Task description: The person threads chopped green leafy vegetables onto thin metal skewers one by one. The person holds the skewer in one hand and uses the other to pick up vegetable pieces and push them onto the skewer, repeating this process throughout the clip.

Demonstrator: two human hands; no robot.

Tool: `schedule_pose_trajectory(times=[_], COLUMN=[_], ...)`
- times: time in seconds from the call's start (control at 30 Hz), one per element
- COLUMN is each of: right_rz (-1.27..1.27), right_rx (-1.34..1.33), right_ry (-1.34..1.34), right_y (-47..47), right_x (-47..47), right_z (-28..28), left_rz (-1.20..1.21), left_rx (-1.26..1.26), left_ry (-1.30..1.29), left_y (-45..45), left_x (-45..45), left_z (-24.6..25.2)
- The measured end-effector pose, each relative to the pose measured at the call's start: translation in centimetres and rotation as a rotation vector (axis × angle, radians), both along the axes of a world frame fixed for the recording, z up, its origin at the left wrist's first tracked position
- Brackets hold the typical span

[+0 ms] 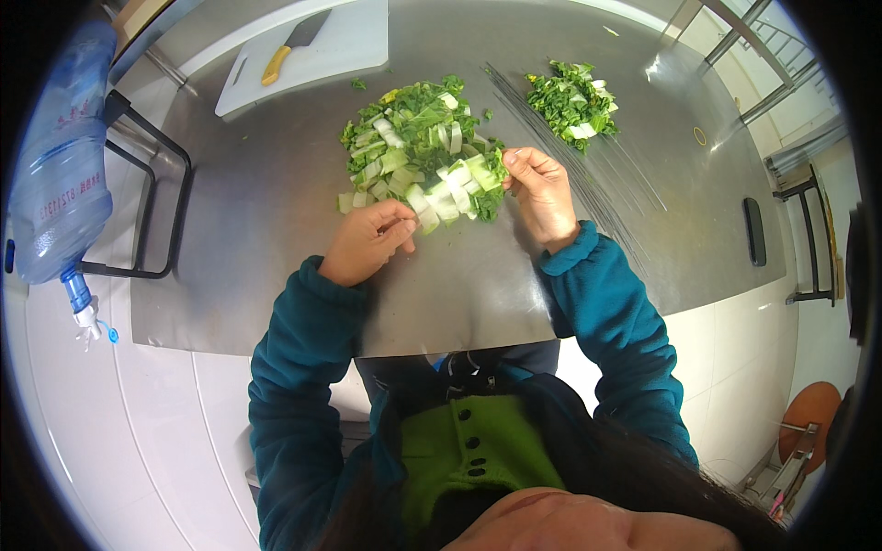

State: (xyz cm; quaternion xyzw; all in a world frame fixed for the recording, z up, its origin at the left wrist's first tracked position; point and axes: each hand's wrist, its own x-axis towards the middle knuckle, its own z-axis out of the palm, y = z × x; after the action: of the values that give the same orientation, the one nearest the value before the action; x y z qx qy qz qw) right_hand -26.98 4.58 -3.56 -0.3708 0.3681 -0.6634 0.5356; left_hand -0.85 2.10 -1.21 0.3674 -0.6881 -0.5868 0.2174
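Observation:
A row of cut leafy greens [458, 189], with pale stems and green leaves, spans the gap between my hands. The pieces sit close together as if threaded, but any skewer through them is hidden. My left hand [372, 241] is curled at the near-left end of this row, its thumb against the fingers. At the far-right end, my right hand [541, 193] pinches a piece of green leaf between thumb and forefinger. Just behind the row lies a large heap of chopped greens [403, 138] on the steel table [275, 193].
Thin metal skewers [551, 144] lie diagonally right of the heap, beside a smaller pile of greens [573, 103]. A yellow-handled knife [275, 67] rests on a white cutting board [344, 45]. A black phone-like object [754, 232] and yellow band [699, 136] lie right. A water bottle [65, 165] stands left.

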Motion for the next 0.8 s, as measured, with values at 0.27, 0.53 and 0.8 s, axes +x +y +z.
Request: schedule_pose_trajectory(times=[0.27, 0.53, 0.8], right_rz=[-0.153, -0.006, 0.371], right_rx=[0.028, 0.066, 0.012], right_ry=[-0.088, 0.430, 0.740], right_y=[-0.2, 0.9, 4.0], right_x=[-0.2, 1.6, 7.5], right_z=[1.1, 1.0, 2.0], left_rz=[-0.019, 0.096, 0.129], left_rx=[-0.244, 0.172, 0.245], left_ry=[-0.073, 0.177, 0.404], left_y=[-0.5, -0.9, 0.2], left_x=[0.5, 0.9, -0.8], left_z=[-0.9, 0.1, -0.5])
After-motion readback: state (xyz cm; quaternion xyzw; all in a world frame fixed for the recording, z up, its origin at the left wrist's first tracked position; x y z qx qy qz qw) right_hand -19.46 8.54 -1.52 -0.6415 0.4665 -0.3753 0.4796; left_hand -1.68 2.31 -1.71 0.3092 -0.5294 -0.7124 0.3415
